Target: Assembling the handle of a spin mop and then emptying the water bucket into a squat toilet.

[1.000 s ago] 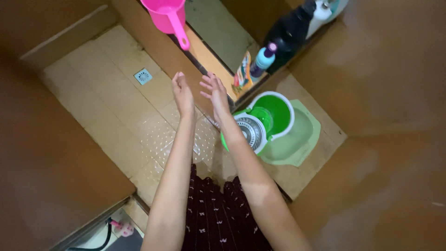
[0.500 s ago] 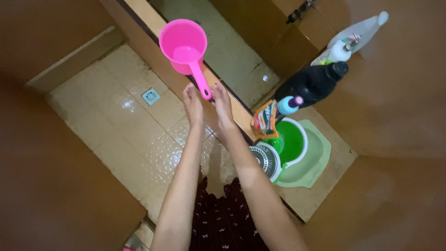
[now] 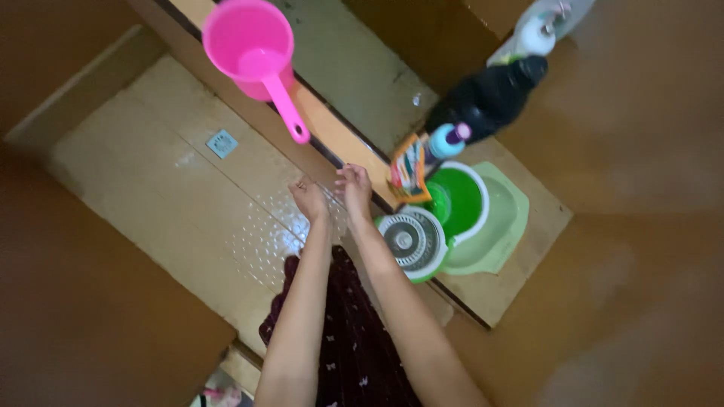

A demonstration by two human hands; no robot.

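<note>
Left hand (image 3: 309, 198) and right hand (image 3: 354, 188), both empty with fingers loosely curled, are held close together just short of the ledge (image 3: 332, 128) edge. The pink dipper (image 3: 253, 53) rests on that ledge at 11 o'clock from the hands, handle overhanging. Open tiled floor (image 3: 151, 188) lies at 9 o'clock; the green mop bucket (image 3: 452, 218) crowds 3 o'clock.

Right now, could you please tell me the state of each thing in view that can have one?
Left hand: empty, fingers loosely curled, over the tiled floor.
Right hand: empty, open, close beside the left, by the ledge.
Pink dipper: upright on the ledge, handle overhanging, untouched.
Green mop bucket: upright on the floor, uncovered.
Black bottle: capped.
Floor drain: covered by its grate.
</note>
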